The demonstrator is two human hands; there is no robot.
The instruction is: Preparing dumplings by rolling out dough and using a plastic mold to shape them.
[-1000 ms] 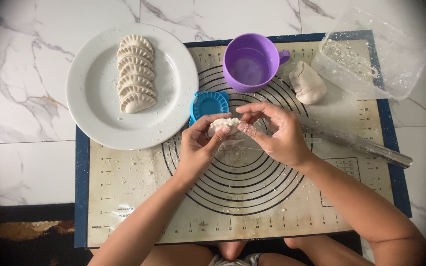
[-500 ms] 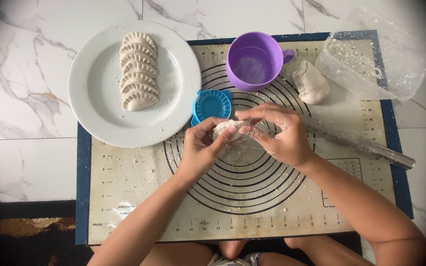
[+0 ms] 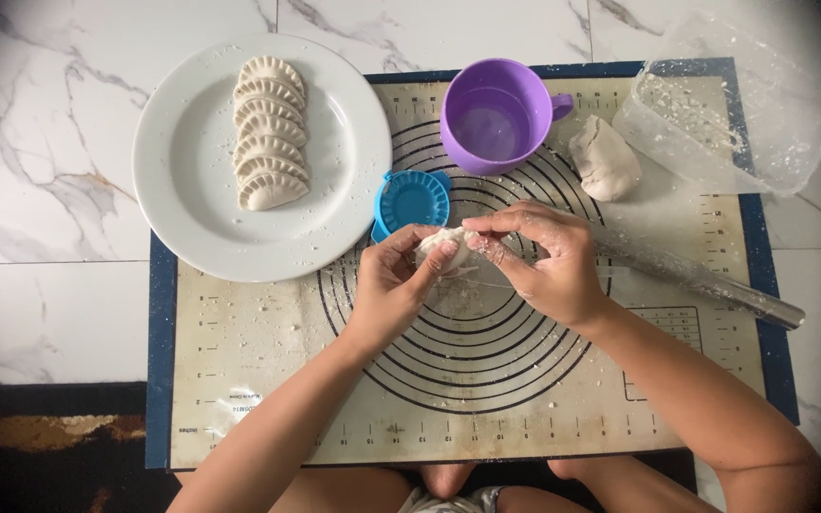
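Both hands, left hand [image 3: 393, 280] and right hand [image 3: 545, 258], pinch a small pale dough piece [image 3: 441, 245] between fingertips above the ringed pastry mat [image 3: 486, 399], keeping it lifted for shaping.

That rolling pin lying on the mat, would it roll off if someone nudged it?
Probably: the rolling pin is a smooth, bare cylinder lying free on the flat mat. It looks rigid, and likely slick, judging by its glossy shine.

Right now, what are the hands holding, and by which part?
Both hands, left and right, hold one small dough piece above the mat, fingers pinching its opposite edges.
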